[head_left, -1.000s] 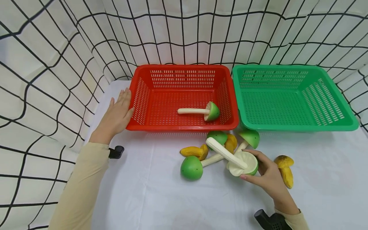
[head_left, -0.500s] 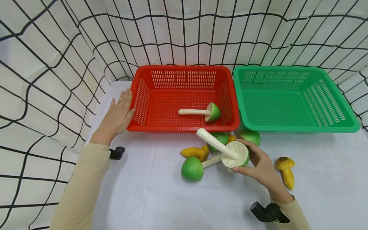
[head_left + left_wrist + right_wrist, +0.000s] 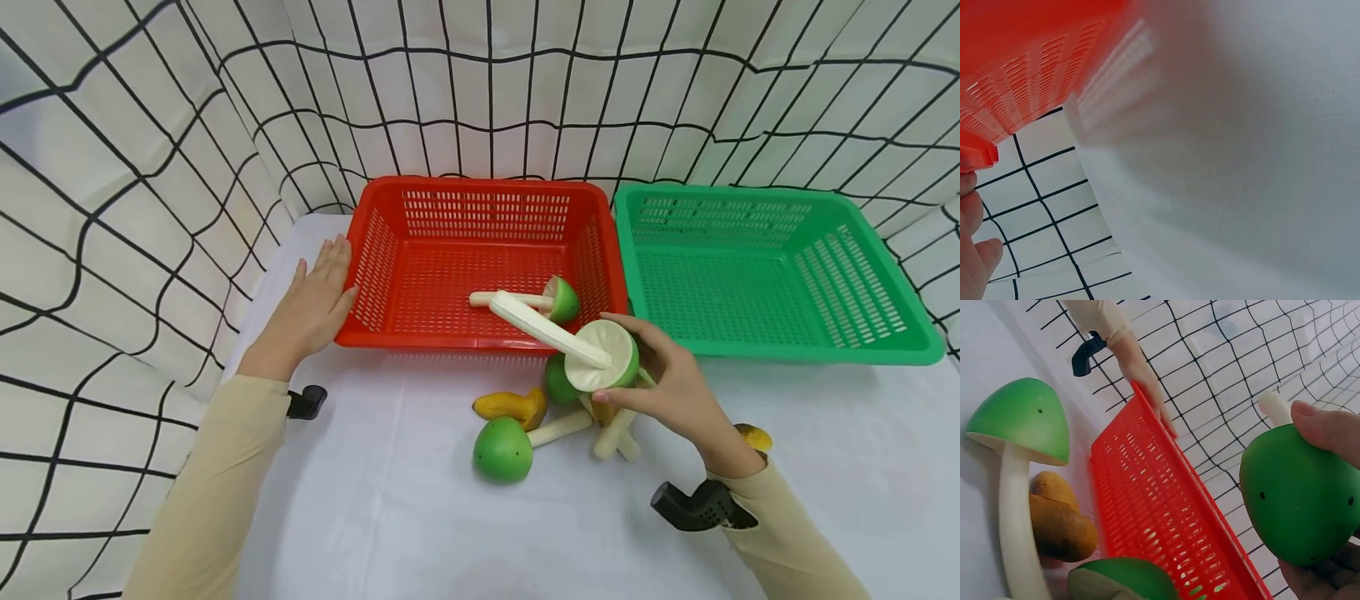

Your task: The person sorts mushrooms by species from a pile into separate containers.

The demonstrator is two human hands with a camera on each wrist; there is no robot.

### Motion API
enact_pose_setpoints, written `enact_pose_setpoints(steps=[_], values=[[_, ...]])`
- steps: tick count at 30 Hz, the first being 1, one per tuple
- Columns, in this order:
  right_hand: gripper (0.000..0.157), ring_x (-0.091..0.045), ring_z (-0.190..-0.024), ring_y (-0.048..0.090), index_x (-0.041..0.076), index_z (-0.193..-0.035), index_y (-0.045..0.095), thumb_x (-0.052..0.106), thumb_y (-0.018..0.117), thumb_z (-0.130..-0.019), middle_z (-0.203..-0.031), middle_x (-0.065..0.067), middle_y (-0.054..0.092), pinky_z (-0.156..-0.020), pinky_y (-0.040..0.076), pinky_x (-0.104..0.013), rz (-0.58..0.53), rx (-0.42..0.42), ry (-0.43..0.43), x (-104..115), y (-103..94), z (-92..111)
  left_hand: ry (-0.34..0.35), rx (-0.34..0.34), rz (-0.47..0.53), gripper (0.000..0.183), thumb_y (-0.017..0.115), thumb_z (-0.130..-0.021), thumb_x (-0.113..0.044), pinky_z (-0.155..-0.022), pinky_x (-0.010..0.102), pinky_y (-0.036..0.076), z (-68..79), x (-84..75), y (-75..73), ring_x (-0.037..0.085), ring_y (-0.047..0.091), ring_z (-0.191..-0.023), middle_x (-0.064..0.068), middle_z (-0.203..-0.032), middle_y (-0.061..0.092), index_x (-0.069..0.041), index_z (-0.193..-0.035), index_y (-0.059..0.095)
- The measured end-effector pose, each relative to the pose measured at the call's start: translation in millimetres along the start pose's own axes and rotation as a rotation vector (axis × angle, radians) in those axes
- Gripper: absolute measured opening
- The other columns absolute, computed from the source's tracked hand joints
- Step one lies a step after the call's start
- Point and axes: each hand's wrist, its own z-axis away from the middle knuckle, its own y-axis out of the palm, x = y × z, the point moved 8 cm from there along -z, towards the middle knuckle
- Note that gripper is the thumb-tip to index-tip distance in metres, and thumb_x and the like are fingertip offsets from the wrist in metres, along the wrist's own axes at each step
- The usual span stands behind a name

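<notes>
My right hand (image 3: 667,383) grips a green-capped toy mushroom (image 3: 600,357) by its cap, thumb and fingers on opposite sides. Its pale stem points up and left, overlapping the red basket's front rim in the head view. From the right wrist, the dark-dotted green cap (image 3: 1300,494) shows between thumb and fingers. My left hand (image 3: 307,304) rests with straight fingers against the left side of the red basket (image 3: 472,341). Inside that basket lies another green-capped mushroom (image 3: 564,302), partly covered by the held one's stem.
Before the baskets lie a green-capped mushroom (image 3: 502,450), a yellow mushroom (image 3: 513,407) and several more, partly hidden under my right hand. A brown-topped yellow mushroom (image 3: 756,437) shows behind my right wrist. The green basket (image 3: 780,350) stands right of the red one; netting (image 3: 487,92) rises behind.
My right hand has lifted the green-capped mushroom up and left from the pile toward the red basket's front rim. My left hand has stayed at the basket's side.
</notes>
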Motion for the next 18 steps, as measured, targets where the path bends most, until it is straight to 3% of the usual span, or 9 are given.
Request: enact_pose_setpoints(steps=[6,12,18], values=[[0.077,-0.014,-0.105,0.054,0.004,-0.135,0.049,-0.005,0.082,-0.066,-0.125,-0.01,0.054,-0.087,0.047,-0.019,0.044,0.03,-0.022,10,4.3,-27,0.008,-0.012,-0.01,0.062,0.032,-0.101,-0.024,-0.112,0.054,0.0,-2.4,-0.9,0.1,0.027,-0.003,-0.144,0.017,-0.157,0.004,0.001,-0.15,0.002],[0.075,-0.016,-0.109,0.053,0.006,-0.137,0.046,0.003,0.081,-0.071,-0.126,-0.009,0.053,-0.094,0.043,-0.02,0.074,0.074,-0.009,17,10.6,-55,-0.013,-0.001,-0.009,0.063,0.032,-0.101,-0.024,-0.113,0.053,-0.002,-2.6,1.6,1.0,0.026,-0.004,-0.144,0.014,-0.157,0.002,0.001,-0.15,0.001],[0.074,-0.017,-0.109,0.052,0.008,-0.138,0.045,0.004,0.08,-0.073,-0.127,-0.009,0.052,-0.092,0.044,-0.02,0.106,0.078,-0.01,24,13.1,-76,-0.008,-0.015,-0.026,0.063,0.032,-0.101,-0.025,-0.113,0.053,-0.001,-0.2,3.6,0.1,0.026,-0.003,-0.144,0.015,-0.157,0.004,0.001,-0.15,0.002]])
